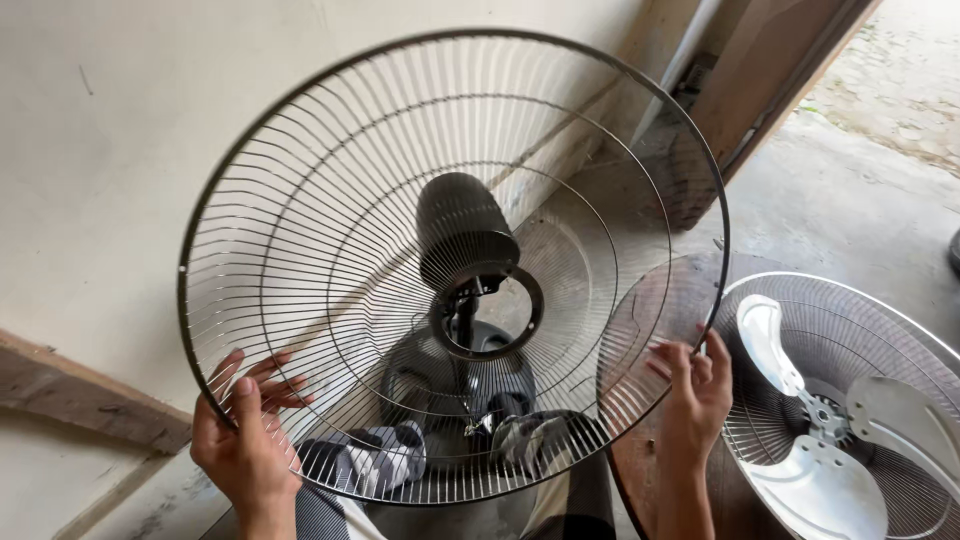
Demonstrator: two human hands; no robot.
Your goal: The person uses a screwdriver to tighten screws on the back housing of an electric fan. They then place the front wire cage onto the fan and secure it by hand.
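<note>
Two hands hold one wire fan guard [400,250] by its rim. The left hand [245,440] has its grip clamped on the lower left rim, fingers curled through the wires and thumb on the outside. The right hand [695,395] has its grip closed on the lower right rim, fingertips pressed on the wires. The guard is tilted, its open side toward the camera (a round hole sits at its centre). Seen through the guard's wires is one dark fan motor [465,235] on its stand, just behind the centre hole. To the right of the guard, near the right hand, lies a second guard [900,330] on the floor, carrying one silver fan blade [830,440] with three vanes.
</note>
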